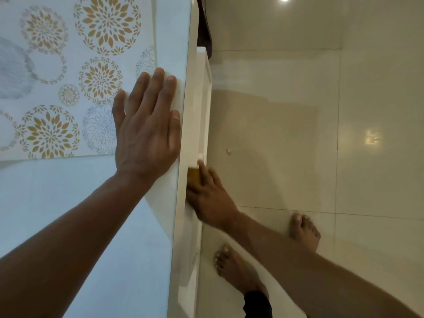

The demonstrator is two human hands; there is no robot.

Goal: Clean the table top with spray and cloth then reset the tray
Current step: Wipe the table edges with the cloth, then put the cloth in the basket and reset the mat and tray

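Wiping stage: left hand (146, 131) lies flat on a white cloth (174, 180) at the table (68, 214) edge; I judge the cleaning to be under way, not finished.
Left fingers: straight and slightly spread, palm down, pressing the cloth onto the glossy top; nothing is pinched or curled round.
Cloth position: under the left palm and fingers, showing past the fingertips and below the heel of the hand, right along the table's edge.
Right hand (206, 196): lower, off the top, against the white side face (197, 111) of the table, just past the left hand's thumb side.
Right fingers: curled round a small yellowish thing (193, 176) with a pale tip; too blurred to tell if this is the spray or a sponge.
Spray: not clearly identifiable anywhere.
Tray: none plainly seen; a floral patterned panel (68, 76) lies beyond the left fingertips, and I cannot tell whether it is a tray, a mat, or part of the top.
Done so far, as judged: the plain surface near the wrist looks shiny and bare, though I cannot tell whether it has been wiped.
Left to do, as judged: finish the edge and the rest of the top, then reset the tray.
Surroundings: tiled floor (321, 111) and bare feet (234, 267) below the right hand.
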